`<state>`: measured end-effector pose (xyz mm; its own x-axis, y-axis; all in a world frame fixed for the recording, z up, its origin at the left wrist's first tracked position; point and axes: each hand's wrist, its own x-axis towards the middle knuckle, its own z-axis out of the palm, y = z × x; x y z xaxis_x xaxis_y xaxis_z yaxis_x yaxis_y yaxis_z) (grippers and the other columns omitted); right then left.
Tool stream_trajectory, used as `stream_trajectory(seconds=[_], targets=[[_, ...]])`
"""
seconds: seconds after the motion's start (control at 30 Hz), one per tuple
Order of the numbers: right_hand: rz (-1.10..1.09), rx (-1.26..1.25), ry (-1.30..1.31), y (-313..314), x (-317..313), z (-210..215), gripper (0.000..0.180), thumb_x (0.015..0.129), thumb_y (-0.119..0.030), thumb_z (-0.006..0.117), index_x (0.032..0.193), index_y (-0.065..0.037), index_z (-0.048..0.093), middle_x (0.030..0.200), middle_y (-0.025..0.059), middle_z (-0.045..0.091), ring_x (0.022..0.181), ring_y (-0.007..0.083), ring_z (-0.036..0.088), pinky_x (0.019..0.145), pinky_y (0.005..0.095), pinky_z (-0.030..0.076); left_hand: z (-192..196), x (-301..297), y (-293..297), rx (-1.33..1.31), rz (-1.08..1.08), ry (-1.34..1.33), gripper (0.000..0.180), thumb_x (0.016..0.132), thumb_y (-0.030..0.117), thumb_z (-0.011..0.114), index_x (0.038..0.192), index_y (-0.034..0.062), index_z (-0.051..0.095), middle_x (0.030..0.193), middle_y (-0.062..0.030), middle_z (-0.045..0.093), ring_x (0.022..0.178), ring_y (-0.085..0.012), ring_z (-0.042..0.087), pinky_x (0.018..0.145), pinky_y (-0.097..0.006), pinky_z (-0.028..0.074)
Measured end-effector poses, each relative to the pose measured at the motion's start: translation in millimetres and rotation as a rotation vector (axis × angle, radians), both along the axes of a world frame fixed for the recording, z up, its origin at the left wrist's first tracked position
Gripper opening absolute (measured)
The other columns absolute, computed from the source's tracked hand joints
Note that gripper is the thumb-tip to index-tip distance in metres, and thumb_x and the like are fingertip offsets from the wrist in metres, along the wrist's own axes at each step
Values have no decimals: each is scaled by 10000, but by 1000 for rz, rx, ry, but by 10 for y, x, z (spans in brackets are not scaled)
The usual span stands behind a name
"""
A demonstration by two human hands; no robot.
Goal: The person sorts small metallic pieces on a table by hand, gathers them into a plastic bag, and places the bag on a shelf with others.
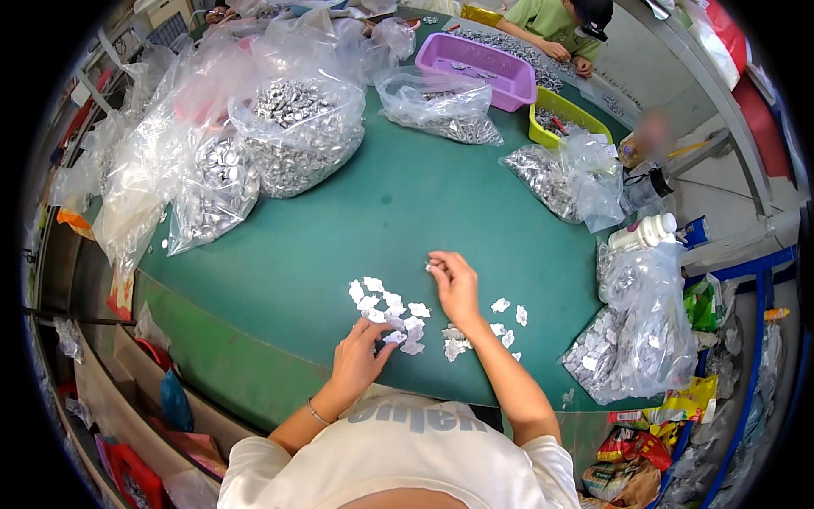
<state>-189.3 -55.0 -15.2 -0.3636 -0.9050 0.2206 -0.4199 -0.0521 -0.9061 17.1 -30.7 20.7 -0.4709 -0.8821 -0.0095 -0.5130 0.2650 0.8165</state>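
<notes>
Near the table's front edge, my left hand (359, 355) has thumb and fingertips closed around a small flat white piece (395, 338), with a cuff-like bracelet on the wrist. Just beyond its fingers lies a loose group of similar irregular white pieces (370, 302). My right hand (456, 287), farther out over the table, pinches a tiny pale piece (429, 266); its exact kind is too small to make out. Under and beside my right forearm lie more flat pieces (454, 348), some greyish, with several others (500, 305) to its right.
Clear bags of shiny metal parts (292, 140) crowd the far left of the green table (365, 220). A purple basin (517, 95), a yellow-green basin (537, 134) and another bag (445, 106) stand far off. Bagged white pieces (627, 348) sit right. A co-worker (551, 30) works across.
</notes>
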Motion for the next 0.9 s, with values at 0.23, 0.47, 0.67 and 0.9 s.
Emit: stream_trajectory(seconds=[0.23,0.47,0.67,0.9], targets=[[-435,-245,-207,0,-925,672,151,868,-117,591,1000,-44,600,895,7,600,751,64,532,611,187,427,-36,25,-8,-4,17,45,277,693,23,714,950,54,616,751,-68,476,659,-204,483,595,-296,419],[-635,-2,679,-256,-2910,1044,160,796,-60,608,939,7,627,909,150,649,814,259,628,725,341,482,-168,15,3,-131,64,151,194,726,0,674,905,45,614,754,-65,506,614,-188,514,548,-288,436],[-265,192,537,-717,-3343,842,181,762,-24,587,933,9,640,801,148,660,750,240,637,703,357,490,-321,117,117,-261,237,329,159,719,-98,618,844,1,619,696,-84,506,587,-177,490,533,-270,411],[-219,595,816,-1058,-3761,164,560,618,8,611,1163,-44,493,1080,216,582,985,346,575,820,423,467,-362,69,129,-410,286,325,179,690,-123,605,828,-9,619,673,-100,523,551,-184,494,505,-266,408]])
